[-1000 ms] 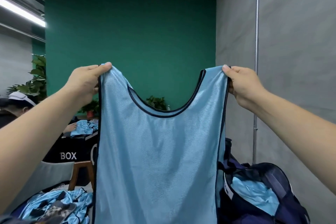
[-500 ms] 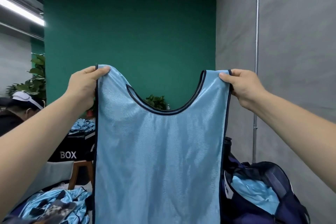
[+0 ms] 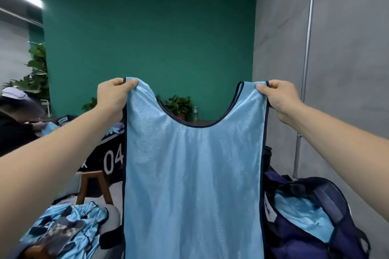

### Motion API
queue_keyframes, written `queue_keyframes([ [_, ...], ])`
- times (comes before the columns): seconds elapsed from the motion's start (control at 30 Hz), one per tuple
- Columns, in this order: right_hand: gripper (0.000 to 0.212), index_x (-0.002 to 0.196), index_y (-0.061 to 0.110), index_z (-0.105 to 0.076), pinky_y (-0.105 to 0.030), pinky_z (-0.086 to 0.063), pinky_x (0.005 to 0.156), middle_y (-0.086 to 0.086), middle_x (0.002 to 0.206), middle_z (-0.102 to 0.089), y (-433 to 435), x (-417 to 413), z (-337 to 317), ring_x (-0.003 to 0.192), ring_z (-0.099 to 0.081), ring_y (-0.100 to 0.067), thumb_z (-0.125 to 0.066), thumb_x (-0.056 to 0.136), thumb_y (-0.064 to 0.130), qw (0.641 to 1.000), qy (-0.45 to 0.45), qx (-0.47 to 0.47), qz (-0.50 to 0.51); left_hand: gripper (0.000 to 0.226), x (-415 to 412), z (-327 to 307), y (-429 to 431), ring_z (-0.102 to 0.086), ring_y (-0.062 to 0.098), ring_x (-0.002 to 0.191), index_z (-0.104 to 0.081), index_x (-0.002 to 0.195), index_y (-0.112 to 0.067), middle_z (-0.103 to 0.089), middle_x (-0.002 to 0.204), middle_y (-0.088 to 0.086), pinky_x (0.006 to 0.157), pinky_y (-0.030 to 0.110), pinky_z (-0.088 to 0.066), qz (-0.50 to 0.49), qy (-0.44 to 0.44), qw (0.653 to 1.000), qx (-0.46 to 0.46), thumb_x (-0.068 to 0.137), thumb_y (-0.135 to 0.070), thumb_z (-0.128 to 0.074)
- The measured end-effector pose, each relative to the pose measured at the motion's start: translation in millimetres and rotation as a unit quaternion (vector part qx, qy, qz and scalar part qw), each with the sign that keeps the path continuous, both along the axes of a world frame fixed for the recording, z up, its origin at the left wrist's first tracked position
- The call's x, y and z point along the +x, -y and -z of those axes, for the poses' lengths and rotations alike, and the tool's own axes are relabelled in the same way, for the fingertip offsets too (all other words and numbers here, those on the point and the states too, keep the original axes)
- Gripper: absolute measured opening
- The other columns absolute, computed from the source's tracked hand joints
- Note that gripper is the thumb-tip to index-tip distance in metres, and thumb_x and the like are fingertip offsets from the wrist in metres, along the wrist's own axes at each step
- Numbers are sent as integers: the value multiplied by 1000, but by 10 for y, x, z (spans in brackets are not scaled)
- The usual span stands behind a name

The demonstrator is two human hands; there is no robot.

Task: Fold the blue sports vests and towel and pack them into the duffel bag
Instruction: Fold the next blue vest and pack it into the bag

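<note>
A light blue sports vest (image 3: 193,185) with dark navy trim hangs flat in front of me, held up by both shoulder straps. My left hand (image 3: 112,95) pinches the left strap and my right hand (image 3: 280,98) pinches the right strap. At the lower right stands the open navy duffel bag (image 3: 299,237), with folded light blue fabric (image 3: 303,214) inside it. A heap of crumpled blue vests (image 3: 69,225) lies at the lower left. The vest's bottom hem is out of frame.
A wooden stool (image 3: 93,187) and a black box marked "04" (image 3: 109,157) stand behind the heap. A person in a cap (image 3: 16,109) sits at the far left. Potted plants (image 3: 179,105) line the green wall; a metal pole (image 3: 305,69) runs down the grey wall.
Both hands have come lower and nearer together in the view, keeping the vest spread. The view has tilted so more of the bag and heap shows.
</note>
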State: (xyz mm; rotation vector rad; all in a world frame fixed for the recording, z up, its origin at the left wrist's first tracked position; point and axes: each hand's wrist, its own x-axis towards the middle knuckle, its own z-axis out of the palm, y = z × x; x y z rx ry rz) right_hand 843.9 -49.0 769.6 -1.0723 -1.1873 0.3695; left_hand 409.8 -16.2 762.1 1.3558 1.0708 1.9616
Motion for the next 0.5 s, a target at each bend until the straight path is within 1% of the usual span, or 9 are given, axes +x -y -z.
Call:
queue_keyframes([
  [0.1, 26, 109, -5, -74, -36, -56, 83, -13, 98, -72, -326, 8, 179, 85, -63, -20, -77, 98, 18, 1000, -1, -29, 4, 33, -8, 161, -380, -71, 18, 81, -79, 98, -5, -80, 98, 8, 86, 43, -63, -14, -10, 999, -30, 83, -33, -90],
  [0.17, 26, 109, -7, -73, -34, -53, 80, -10, 95, -68, -567, 1, 314, 84, -60, -20, -76, 98, 16, 999, -3, -53, 5, 37, -31, 288, -657, -67, 20, 80, -76, 97, -2, -75, 92, 8, 81, 40, -62, -22, -15, 999, -45, 82, -32, -90],
  [0.23, 27, 109, -8, -72, -35, -55, 84, -9, 94, -66, -832, -4, 457, 85, -60, -21, -75, 98, 17, 997, -6, -78, 6, 29, -29, 437, -925, -61, 19, 75, -74, 90, -6, -68, 84, 5, 71, 33, -55, -30, -29, 997, -60, 83, -30, -89],
  [0.27, 27, 109, -7, -72, -38, -58, 89, -9, 95, -68, -958, -19, 531, 85, -62, -22, -75, 98, 17, 996, -9, -93, 3, 25, -19, 514, -1041, -58, 17, 70, -73, 85, -9, -65, 79, 4, 66, 29, -51, -36, -43, 996, -70, 86, -29, -87],
  [0.33, 26, 113, -5, -73, -46, -61, 98, -12, 104, -75, -1214, -46, 689, 88, -67, -22, -74, 98, 16, 993, -24, -117, 5, 27, -9, 689, -1276, -51, 15, 61, -67, 76, -14, -59, 71, 2, 59, 27, -44, -36, -68, 993, -93, 89, -28, -85],
  [0.4, 23, 115, -3, -74, -47, -60, 99, -13, 113, -77, -1489, -64, 854, 92, -70, -22, -72, 100, 15, 990, -32, -134, 5, 32, -21, 884, -1538, -49, 18, 62, -65, 70, -16, -56, 69, 3, 61, 31, -43, -30, -86, 989, -114, 90, -30, -85],
  [0.43, 22, 115, -2, -74, -46, -61, 99, -12, 112, -76, -1627, -70, 941, 92, -70, -22, -71, 101, 15, 989, -35, -143, 7, 30, -31, 988, -1664, -50, 19, 64, -67, 73, -16, -57, 71, 3, 62, 32, -44, -26, -91, 988, -123, 91, -31, -84],
  [0.47, 20, 110, -1, -74, -44, -61, 99, -11, 109, -75, -1748, -75, 1031, 92, -70, -23, -71, 100, 16, 987, -37, -154, 7, 26, -43, 1086, -1785, -53, 19, 66, -69, 78, -14, -61, 76, 2, 63, 32, -45, -22, -98, 986, -131, 92, -30, -83],
  [0.5, 14, 101, 3, -73, -42, -59, 99, -9, 106, -74, -1897, -64, 1132, 90, -69, -24, -73, 98, 17, 985, -39, -166, 7, 23, -52, 1188, -1904, -55, 18, 66, -70, 83, -13, -64, 79, 2, 63, 31, -46, -16, -102, 984, -144, 94, -30, -82],
])
